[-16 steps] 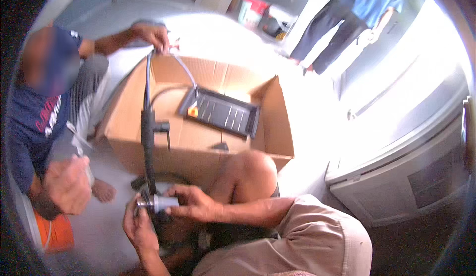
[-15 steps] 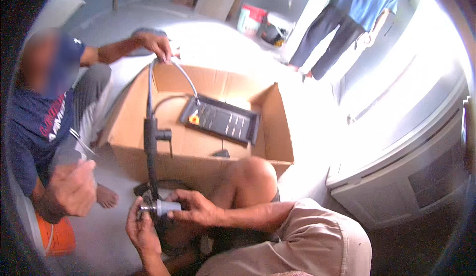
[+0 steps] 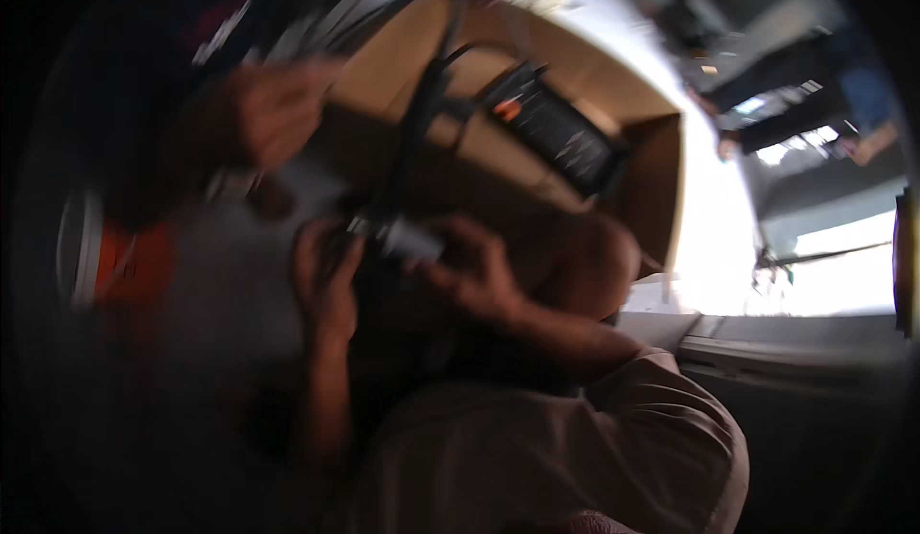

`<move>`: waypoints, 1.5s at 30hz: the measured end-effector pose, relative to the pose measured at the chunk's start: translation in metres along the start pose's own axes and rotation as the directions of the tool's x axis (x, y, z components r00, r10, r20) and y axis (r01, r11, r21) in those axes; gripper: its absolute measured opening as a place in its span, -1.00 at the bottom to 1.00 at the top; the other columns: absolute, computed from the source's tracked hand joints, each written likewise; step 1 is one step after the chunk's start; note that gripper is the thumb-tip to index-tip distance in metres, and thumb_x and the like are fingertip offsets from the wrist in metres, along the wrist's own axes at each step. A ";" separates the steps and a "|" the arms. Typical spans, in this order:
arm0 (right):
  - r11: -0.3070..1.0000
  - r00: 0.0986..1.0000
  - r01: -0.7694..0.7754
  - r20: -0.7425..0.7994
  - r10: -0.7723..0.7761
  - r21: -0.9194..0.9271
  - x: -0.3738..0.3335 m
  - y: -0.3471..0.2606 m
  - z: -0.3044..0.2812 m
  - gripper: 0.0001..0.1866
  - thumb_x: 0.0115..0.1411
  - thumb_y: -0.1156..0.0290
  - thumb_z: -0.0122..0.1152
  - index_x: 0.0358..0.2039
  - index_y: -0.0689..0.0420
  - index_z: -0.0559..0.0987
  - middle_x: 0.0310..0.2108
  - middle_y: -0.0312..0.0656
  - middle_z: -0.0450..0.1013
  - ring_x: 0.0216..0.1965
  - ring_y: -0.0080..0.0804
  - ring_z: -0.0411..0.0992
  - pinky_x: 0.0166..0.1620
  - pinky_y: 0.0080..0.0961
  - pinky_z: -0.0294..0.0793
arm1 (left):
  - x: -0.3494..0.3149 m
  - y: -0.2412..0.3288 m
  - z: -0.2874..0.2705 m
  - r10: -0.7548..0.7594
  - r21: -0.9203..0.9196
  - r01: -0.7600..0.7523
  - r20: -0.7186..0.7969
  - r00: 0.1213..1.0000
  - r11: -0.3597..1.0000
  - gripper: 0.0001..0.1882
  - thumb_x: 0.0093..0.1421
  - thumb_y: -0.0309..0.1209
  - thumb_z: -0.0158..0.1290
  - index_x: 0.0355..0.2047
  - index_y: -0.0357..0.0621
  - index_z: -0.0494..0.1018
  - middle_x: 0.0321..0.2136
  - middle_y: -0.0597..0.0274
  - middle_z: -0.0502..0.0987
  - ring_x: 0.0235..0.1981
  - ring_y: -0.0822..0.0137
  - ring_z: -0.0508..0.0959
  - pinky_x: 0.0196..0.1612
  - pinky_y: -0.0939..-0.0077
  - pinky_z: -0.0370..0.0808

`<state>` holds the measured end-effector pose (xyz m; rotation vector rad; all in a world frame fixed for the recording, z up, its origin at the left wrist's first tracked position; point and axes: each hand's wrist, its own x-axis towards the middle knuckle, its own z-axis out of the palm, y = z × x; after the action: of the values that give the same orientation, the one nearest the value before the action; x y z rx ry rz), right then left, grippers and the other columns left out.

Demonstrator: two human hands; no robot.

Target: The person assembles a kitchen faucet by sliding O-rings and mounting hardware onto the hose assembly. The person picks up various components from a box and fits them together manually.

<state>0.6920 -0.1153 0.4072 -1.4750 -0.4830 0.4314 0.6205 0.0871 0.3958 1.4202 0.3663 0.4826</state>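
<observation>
Below the open cardboard box (image 3: pixel 661 174), near the middle of my view, I find the grey cylinder (image 3: pixel 414 243) between both of my hands. My right grip (image 3: pixel 476 267) is grasping it from its right end, thumb and fingers closed about it. My left grip (image 3: pixel 328 270) is closed on the shiny metal fitting (image 3: pixel 358 226) at the other end, though blur hides exactly how the fingertips sit.

What has changed in the last half second is mostly my viewpoint: the camera has swung, so the box and the hands lie farther right and higher in view, and everything near me has turned dark and smeared. Both grips have kept their hold, so I judge the work in hand to be where it was; what I have lost is detail. I cannot tell whether the fitting is seated in the cylinder or merely lined up against it.

The long black tube (image 3: pixel 414 136) slants upward from just behind the cylinder, across the near side of the box. Inside the box a black tray (image 3: pixel 554 129) lies at an angle, an orange piece (image 3: pixel 506 109) at its left end. A co-worker's hand (image 3: pixel 281 112) hangs blurred left of the tube, apart from my grips.
</observation>
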 end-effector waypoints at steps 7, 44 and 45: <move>0.990 0.994 0.108 0.017 -0.107 -0.092 -0.008 -0.010 0.009 -0.60 0.17 0.51 0.41 0.01 0.33 0.53 -0.09 -0.13 0.55 -0.05 -0.46 0.50 0.04 -0.46 0.51 | -0.025 0.008 0.001 -0.043 -0.284 0.067 0.092 0.995 0.956 -0.80 0.37 -0.46 0.09 -0.07 -0.31 0.48 -0.16 0.10 0.59 -0.09 0.35 0.57 0.02 0.34 0.54; 0.998 0.999 0.046 0.018 -0.047 0.044 0.002 0.006 -0.002 -0.56 0.14 0.49 0.48 0.02 0.28 0.56 -0.07 -0.15 0.52 -0.01 -0.41 0.49 0.07 -0.42 0.49 | -0.011 -0.004 0.003 0.050 -0.196 -0.031 0.093 0.994 0.980 -0.75 0.31 -0.43 0.19 -0.06 -0.29 0.54 -0.03 -0.03 0.62 -0.06 0.18 0.64 -0.04 0.18 0.66; 0.998 0.999 0.045 0.017 -0.046 0.044 0.003 0.006 -0.001 -0.56 0.14 0.49 0.48 0.02 0.28 0.56 -0.07 -0.15 0.52 -0.01 -0.41 0.49 0.07 -0.42 0.49 | -0.012 -0.001 0.004 0.024 -0.191 -0.008 0.086 0.996 0.982 -0.76 0.31 -0.43 0.19 -0.06 -0.29 0.54 -0.03 -0.03 0.62 -0.06 0.18 0.64 -0.04 0.18 0.66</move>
<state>0.6951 -0.1147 0.4015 -1.4162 -0.5178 0.4173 0.6125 0.0772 0.3948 1.2545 0.2315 0.4544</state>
